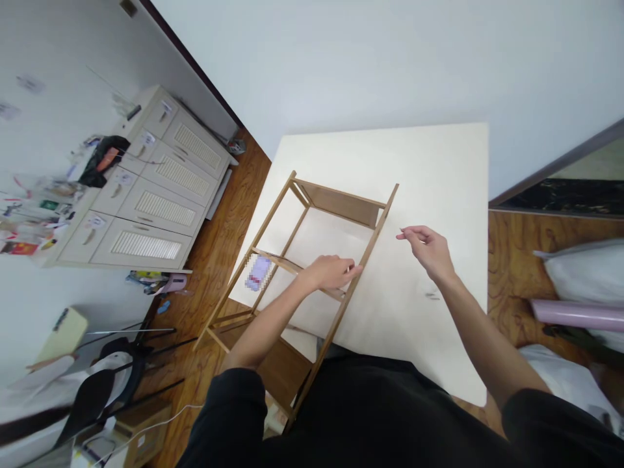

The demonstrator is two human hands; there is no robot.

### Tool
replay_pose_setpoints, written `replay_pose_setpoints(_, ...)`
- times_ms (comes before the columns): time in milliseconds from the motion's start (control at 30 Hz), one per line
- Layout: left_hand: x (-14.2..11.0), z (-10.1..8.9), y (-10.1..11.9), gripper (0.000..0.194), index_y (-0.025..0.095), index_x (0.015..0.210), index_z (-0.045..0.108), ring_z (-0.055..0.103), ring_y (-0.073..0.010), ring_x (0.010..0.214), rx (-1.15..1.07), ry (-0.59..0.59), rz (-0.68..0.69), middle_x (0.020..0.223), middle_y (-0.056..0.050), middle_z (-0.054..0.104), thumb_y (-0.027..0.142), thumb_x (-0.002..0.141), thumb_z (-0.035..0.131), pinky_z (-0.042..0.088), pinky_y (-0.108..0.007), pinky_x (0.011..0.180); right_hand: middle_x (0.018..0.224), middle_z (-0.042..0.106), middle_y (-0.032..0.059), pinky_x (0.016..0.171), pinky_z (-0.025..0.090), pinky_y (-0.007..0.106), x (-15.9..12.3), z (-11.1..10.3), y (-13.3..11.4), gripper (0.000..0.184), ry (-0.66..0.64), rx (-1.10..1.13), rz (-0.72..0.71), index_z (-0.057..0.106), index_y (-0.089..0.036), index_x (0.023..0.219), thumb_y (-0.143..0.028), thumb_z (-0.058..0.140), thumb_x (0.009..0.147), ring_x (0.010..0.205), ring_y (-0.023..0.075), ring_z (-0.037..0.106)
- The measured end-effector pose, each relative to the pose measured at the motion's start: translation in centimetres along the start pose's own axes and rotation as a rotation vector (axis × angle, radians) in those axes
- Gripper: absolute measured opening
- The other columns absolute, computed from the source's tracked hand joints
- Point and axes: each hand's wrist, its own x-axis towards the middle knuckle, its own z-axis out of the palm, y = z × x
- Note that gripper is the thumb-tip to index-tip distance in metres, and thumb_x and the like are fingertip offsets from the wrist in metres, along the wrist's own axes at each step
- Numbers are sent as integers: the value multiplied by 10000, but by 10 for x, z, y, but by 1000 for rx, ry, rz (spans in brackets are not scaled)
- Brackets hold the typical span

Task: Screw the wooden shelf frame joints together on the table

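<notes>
A brown wooden shelf rack (378, 239) lies on its side on the white table (439, 169), its lower end reaching past the table edge towards my body. My left hand (334, 272) reaches across the rack, with its fingers bent around the near side rail where a middle crosspiece meets it. To the right of the rack, my right hand (429, 252) is held above the table with thumb and fingertips pinched together. Whatever is in that pinch is too small to make out. Small pieces (431, 296) lie on the table below my right hand.
A purple and white packet (258, 273), partly blurred out, shows through the rack's frame. A white cabinet (146, 188) with cluttered top stands at left. A black chair (97, 396) and cardboard box (149, 429) are lower left. White bags (585, 273) and a pink roll (580, 314) lie at right.
</notes>
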Motion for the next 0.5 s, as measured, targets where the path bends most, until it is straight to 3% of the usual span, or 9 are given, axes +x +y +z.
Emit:
replay_pose_setpoints(67, 36, -16, 3, 279, 237, 1116, 598, 708, -220, 911, -40, 259, 5, 973, -39, 741, 389, 1045, 375, 536, -340, 827, 944, 789, 109, 437, 359, 226, 4, 0, -4, 422, 33, 29, 34, 715, -181, 978, -575, 642, 844, 532, 122, 579)
replay_pose_setpoints(133, 77, -26, 7, 274, 212, 1223, 560, 636, -214, 1161, -47, 525, 53, 1200, -87, 696, 337, 1034, 406, 492, -359, 1012, 936, 788, 105, 456, 379, 224, 9, 2, -6, 392, 51, 62, 55, 706, -186, 969, -551, 676, 828, 602, 149, 643)
replay_pose_setpoints(200, 114, -29, 10, 353, 194, 1323, 507, 515, -234, 1344, -20, 660, 98, 1360, -117, 618, 352, 1010, 468, 364, -424, 1180, 936, 786, 103, 501, 423, 224, 15, 5, -8, 364, 67, 105, 53, 690, -193, 964, -528, 696, 822, 724, 185, 706)
replay_pose_setpoints(267, 141, -26, 13, 413, 178, 1354, 477, 446, -259, 1408, 0, 686, 98, 1405, -134, 582, 353, 982, 516, 243, -492, 1252, 931, 785, 99, 558, 467, 228, 21, 8, -9, 345, 86, 150, 42, 677, -198, 948, -517, 710, 820, 844, 211, 734)
replay_pose_setpoints(333, 154, -20, 14, 393, 172, 1341, 469, 451, -248, 1399, -6, 675, 72, 1394, -133, 584, 305, 972, 505, 200, -503, 1271, 926, 785, 95, 559, 477, 230, 27, 9, -8, 354, 99, 163, 40, 671, -203, 939, -535, 711, 824, 851, 212, 739)
replay_pose_setpoints(500, 153, -7, 19, 414, 195, 1324, 437, 465, -191, 1379, -66, 663, 51, 1388, -100, 584, 111, 919, 410, 208, -468, 1277, 945, 783, 77, 540, 501, 247, 40, 13, -2, 377, 143, 163, -1, 691, -222, 969, -577, 697, 842, 809, 209, 744)
